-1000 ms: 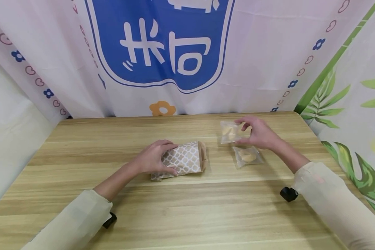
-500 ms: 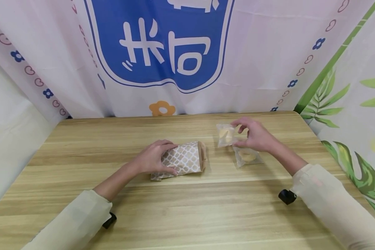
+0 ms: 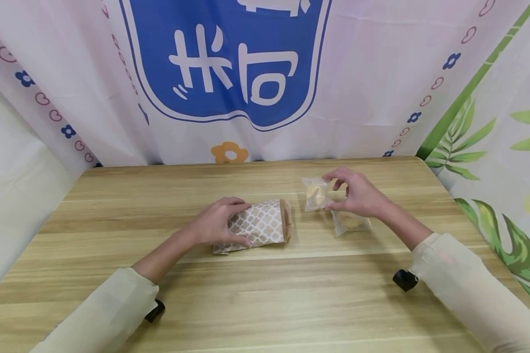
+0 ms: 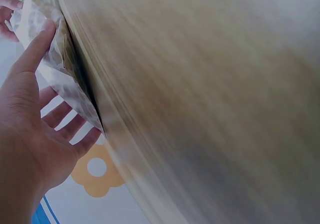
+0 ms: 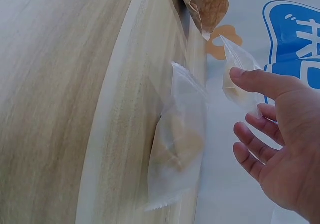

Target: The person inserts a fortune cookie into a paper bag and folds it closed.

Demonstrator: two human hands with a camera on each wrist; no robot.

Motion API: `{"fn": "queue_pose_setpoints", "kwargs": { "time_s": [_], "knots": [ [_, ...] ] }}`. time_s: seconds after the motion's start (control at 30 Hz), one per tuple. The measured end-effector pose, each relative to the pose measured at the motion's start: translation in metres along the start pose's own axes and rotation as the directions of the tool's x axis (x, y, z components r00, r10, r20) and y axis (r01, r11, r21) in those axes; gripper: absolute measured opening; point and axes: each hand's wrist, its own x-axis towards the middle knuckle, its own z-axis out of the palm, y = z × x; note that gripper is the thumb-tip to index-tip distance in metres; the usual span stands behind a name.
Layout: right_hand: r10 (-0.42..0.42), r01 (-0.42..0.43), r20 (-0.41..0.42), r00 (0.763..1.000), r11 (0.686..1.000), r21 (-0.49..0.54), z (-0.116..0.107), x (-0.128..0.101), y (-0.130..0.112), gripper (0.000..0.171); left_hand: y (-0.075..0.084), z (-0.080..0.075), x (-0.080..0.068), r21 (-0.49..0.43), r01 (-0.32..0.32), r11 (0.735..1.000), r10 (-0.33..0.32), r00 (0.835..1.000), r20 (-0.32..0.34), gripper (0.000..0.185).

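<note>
My left hand (image 3: 218, 223) holds a paper bag (image 3: 260, 224) with a white and tan lattice print, lying on the table. Its thumb and fingers are spread over the bag's two sides, and the brown open end faces right. Between thumb and fingers, my right hand (image 3: 357, 193) pinches a clear-wrapped fortune cookie (image 3: 316, 195) by the wrapper's right edge, to the right of the bag's mouth. A second wrapped fortune cookie (image 5: 177, 144) lies on the table beneath that hand, partly covered by it in the head view.
The wood-grain table (image 3: 265, 299) ends at a back edge against a hanging printed cloth (image 3: 357, 88). A leaf-patterned cloth (image 3: 508, 196) hangs along the right side. Black wrist devices (image 3: 405, 280) sit under both sleeves.
My right hand has moved left and slightly nearer with the wrapped cookie, closer to the bag's mouth. It now covers part of the second packet. The left hand and bag have stayed still.
</note>
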Motion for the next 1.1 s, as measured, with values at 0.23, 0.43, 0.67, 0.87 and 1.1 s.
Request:
{"fn": "queue_pose_setpoints", "kwargs": {
  "time_s": [0.23,0.43,0.67,0.87,1.1],
  "knots": [
    [-0.001,0.001,0.010,1.000,1.000,-0.003,0.001,-0.001,-0.001,0.065,0.000,0.000,0.000,0.023,-0.014,1.000,0.015,1.000,-0.004,0.095],
    [0.002,-0.003,0.019,1.000,1.000,0.004,0.002,-0.001,-0.004,0.065,0.000,0.000,0.000,0.012,-0.007,1.000,0.007,1.000,-0.001,0.095],
    [-0.005,0.004,0.032,0.999,1.000,0.020,0.005,-0.001,-0.006,0.065,0.000,0.001,0.000,-0.017,0.007,1.000,-0.007,1.000,-0.003,0.096],
    [-0.016,0.015,0.046,0.999,1.000,0.026,0.008,-0.001,-0.006,0.065,0.002,0.000,0.000,-0.020,0.014,1.000,-0.014,1.000,-0.005,0.097],
    [-0.030,0.028,0.066,0.997,0.999,0.032,0.010,-0.001,-0.008,0.067,0.002,0.000,0.000,-0.009,0.008,1.000,-0.008,1.000,0.005,0.097]
  ]
}}
